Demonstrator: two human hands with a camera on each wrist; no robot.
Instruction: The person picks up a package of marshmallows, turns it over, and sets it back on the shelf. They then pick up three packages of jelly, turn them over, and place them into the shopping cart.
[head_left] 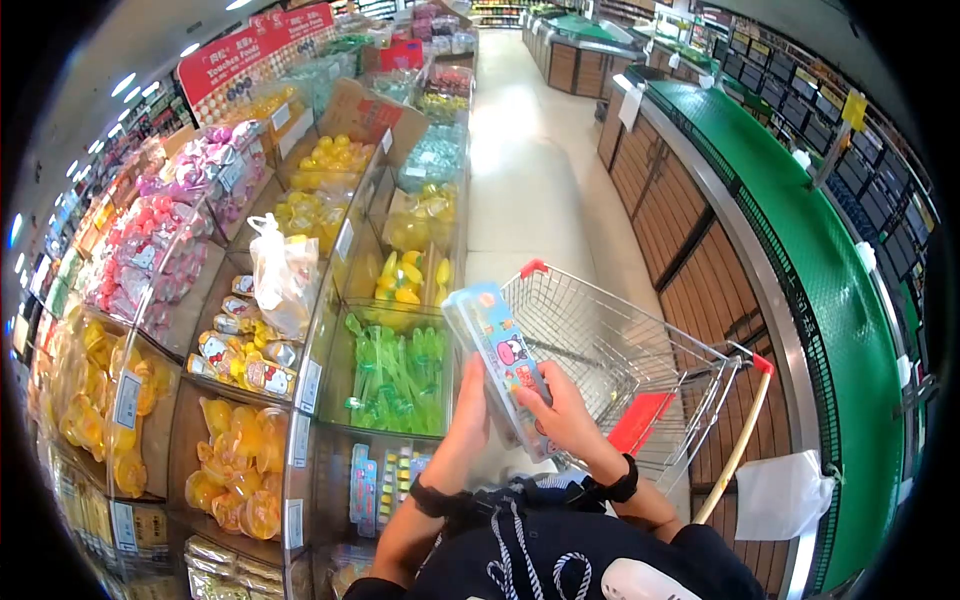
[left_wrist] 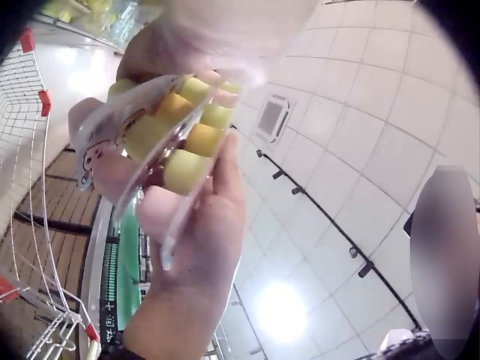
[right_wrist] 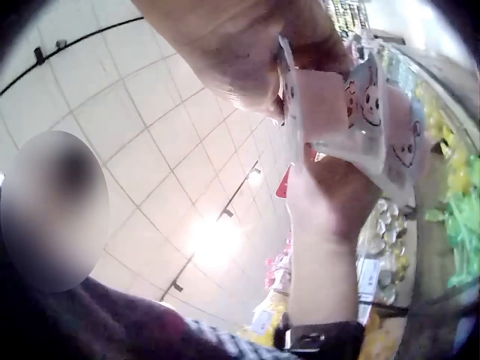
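Both hands hold a long, light-blue pack of jelly cups (head_left: 500,345) with a cartoon cow on its front, tilted above the cart's near end. My left hand (head_left: 470,410) grips its left edge, with some fingers hidden behind it. On the other side my right hand (head_left: 565,410) grips the lower right edge, thumb across the front. From below, the left wrist view shows rows of yellow, orange and pink cups (left_wrist: 187,169) in clear plastic. In the right wrist view, pink cups (right_wrist: 322,101) and printed wrapping (right_wrist: 367,105) show between the hands.
A wire shopping cart (head_left: 590,330) stands just ahead to the right. Divided bins on the left hold green plastic-packed goods (head_left: 395,375), yellow packs (head_left: 235,465) and, low down, similar blue packs (head_left: 362,485). A white plastic bag (head_left: 285,275) lies there. Along the right runs a green-topped counter (head_left: 800,240).
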